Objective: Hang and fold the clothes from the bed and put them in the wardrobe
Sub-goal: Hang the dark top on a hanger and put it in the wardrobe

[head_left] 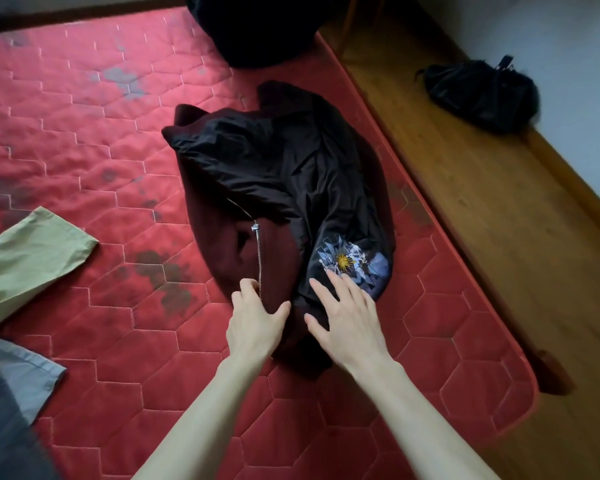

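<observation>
A heap of dark clothes lies on the red quilted mattress (pixel 94 140) near its right edge. At the bottom is a maroon zip jacket (pixel 222 251) with a silver zipper. A black garment with a printed sun emblem (pixel 343 261) is draped over it. My left hand (pixel 253 320) rests on the maroon jacket at the zipper's lower end, its fingers curled onto the fabric. With fingers spread, my right hand (pixel 347 317) lies flat on the black garment just below the emblem.
A pale green garment (pixel 32 261) and a grey-blue one (pixel 18 372) lie at the mattress's left edge. More dark fabric (pixel 257 26) sits at the far end. A black bag (pixel 478 95) rests on the wooden floor (pixel 499 209) by the wall, right of the bed.
</observation>
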Available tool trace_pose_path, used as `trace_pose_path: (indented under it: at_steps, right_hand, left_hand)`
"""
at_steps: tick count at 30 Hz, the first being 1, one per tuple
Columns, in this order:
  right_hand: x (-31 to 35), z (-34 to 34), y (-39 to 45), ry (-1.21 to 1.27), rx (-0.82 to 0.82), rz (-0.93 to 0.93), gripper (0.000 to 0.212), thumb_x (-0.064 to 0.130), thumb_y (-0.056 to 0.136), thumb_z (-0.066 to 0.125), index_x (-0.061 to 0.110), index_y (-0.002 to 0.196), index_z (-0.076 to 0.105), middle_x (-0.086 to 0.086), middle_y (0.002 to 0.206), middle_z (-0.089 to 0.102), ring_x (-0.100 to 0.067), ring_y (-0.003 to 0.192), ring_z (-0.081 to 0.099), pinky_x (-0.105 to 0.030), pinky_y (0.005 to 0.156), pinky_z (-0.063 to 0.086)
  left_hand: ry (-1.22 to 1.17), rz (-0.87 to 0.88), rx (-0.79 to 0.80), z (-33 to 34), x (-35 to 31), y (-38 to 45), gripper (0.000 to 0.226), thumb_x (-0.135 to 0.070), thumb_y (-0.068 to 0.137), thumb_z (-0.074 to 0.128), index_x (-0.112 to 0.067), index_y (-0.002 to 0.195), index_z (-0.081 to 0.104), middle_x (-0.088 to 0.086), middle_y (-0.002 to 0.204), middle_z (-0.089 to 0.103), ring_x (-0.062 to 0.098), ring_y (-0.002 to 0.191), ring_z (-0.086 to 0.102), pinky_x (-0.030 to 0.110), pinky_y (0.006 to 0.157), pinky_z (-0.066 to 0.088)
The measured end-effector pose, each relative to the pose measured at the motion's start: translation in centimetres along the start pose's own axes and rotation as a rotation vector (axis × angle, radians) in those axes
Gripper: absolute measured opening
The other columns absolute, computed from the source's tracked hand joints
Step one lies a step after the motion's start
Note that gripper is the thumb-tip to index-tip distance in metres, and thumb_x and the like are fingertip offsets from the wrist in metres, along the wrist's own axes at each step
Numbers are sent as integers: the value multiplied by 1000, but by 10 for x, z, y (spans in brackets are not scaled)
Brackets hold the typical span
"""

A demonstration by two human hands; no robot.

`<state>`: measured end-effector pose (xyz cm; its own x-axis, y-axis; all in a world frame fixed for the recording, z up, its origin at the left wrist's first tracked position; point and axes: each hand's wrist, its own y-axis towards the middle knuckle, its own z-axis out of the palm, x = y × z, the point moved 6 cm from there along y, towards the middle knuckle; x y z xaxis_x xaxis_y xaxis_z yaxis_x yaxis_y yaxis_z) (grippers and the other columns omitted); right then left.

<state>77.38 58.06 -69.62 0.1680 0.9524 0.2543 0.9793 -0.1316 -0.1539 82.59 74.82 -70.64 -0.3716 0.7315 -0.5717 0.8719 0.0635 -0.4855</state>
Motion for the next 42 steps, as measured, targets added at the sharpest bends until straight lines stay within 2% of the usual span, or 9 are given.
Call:
trace_pose_path:
  at_steps: [8, 15, 20, 23, 27, 30, 33, 37, 42]
  right_hand:
    - [10, 9, -7, -1, -19, 31, 54, 45, 98, 37, 26, 144, 58, -5, 152, 54, -33, 143, 47, -48, 107, 47]
    - [45, -30, -8, 30, -54, -10, 54, 48, 97, 42, 18, 138, 62, -7, 143, 61, -30, 137, 55, -47, 108, 48]
    - [105, -112, 7, 151, -87, -234, 89, 24, 89, 68, 29, 163, 20, -3, 164, 33, -24, 151, 33, -41, 119, 35]
    - [147, -149, 29, 111, -40, -429, 93, 10, 82, 64, 36, 162, 24, -2, 166, 30, -26, 155, 27, -43, 118, 34]
    - [192, -179, 48, 52, 140, -552, 68, 6, 83, 66, 25, 146, 54, 2, 159, 44, -23, 153, 30, -43, 121, 26]
    - [220, -199, 47, -36, 172, -567, 31, 18, 93, 60, 21, 123, 62, 0, 124, 69, -23, 126, 58, -38, 121, 20]
    - [252, -232, 40, 12, 52, -558, 14, 25, 91, 54, 20, 102, 60, -3, 98, 74, -29, 102, 67, -37, 111, 34]
    - [306, -296, 25, 114, -151, -569, 15, 21, 83, 61, 15, 96, 63, -9, 84, 70, -38, 83, 66, -39, 68, 40]
    - [330, -385, 19, 336, -301, -445, 10, 19, 85, 60, 15, 94, 60, -6, 84, 70, -38, 83, 64, -38, 65, 40]
  left_hand:
    - [-307, 97, -76, -26, -17, -5, 6, -16, 100, 55, -15, 100, 49, -4, 83, 65, 19, 79, 61, 37, 71, 41]
    - [-305, 231, -153, -88, -37, -35, 11, -13, 100, 53, -21, 98, 45, -3, 76, 66, 23, 73, 61, 41, 69, 46]
    - [-204, 351, -7, -136, -54, -65, 24, -12, 98, 59, -30, 106, 47, -11, 86, 71, 20, 82, 67, 35, 74, 48]
    - [-126, 456, 73, -174, -69, -78, 39, -10, 92, 64, -33, 120, 49, -17, 95, 70, 13, 91, 69, 26, 78, 47]
    - [-37, 573, 152, -225, -89, -94, 49, -8, 77, 66, -31, 119, 54, -20, 87, 67, 3, 81, 65, 27, 79, 50]
    - [3, 539, 125, -264, -84, -100, 40, -4, 73, 65, -30, 98, 48, -15, 69, 62, 11, 63, 56, 24, 62, 42]
    - [-12, 485, 23, -302, -70, -103, 40, -5, 72, 65, -27, 95, 42, -5, 66, 61, 19, 62, 57, 34, 59, 42]
    - [-141, 361, -225, -350, -53, -110, 27, -10, 79, 72, -17, 88, 48, -1, 68, 61, 27, 67, 61, 42, 65, 46]
    - [-385, 236, -338, -390, -53, -128, 28, -51, 82, 71, -25, 77, 64, 0, 76, 70, 26, 75, 67, 48, 71, 55]
